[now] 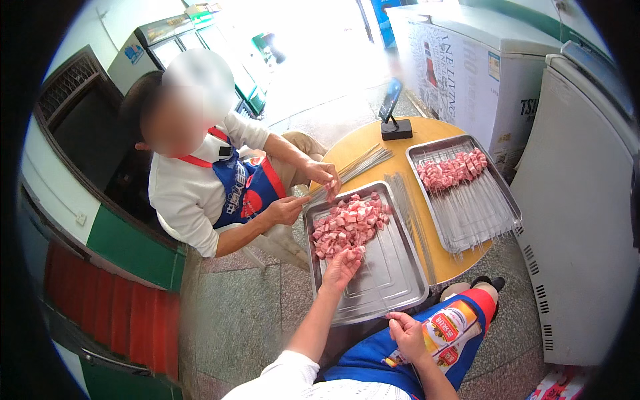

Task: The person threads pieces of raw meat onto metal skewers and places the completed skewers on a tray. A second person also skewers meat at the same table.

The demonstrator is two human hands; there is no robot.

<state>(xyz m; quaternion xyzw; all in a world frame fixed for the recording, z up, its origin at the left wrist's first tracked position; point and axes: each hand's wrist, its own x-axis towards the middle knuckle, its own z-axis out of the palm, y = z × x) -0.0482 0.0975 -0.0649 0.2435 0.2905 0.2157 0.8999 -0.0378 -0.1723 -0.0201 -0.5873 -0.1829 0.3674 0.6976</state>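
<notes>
My left hand (pixel 341 271) pinches a cube of raw meat (pixel 357 251) at the near end of a heap of pink and white meat cubes (pixel 346 224). The heap lies in the far part of a shallow metal tray (pixel 400 270). Just past the tray's near edge, my right hand (pixel 407 336) grips the lower end of a thin metal skewer (pixel 376 287). The skewer slants up over the tray towards the meat in my left fingers. How far its tip has gone into the cube is too small to tell.
A second tray (pixel 452 242) on the round wooden table (pixel 452 271) bears rows of loaded skewers (pixel 452 170). Loose skewers (pixel 412 220) lie between the trays. Opposite left, a co-worker's hands (pixel 322 175) hold meat and a skewer. A phone on a stand (pixel 396 129) stands at the back.
</notes>
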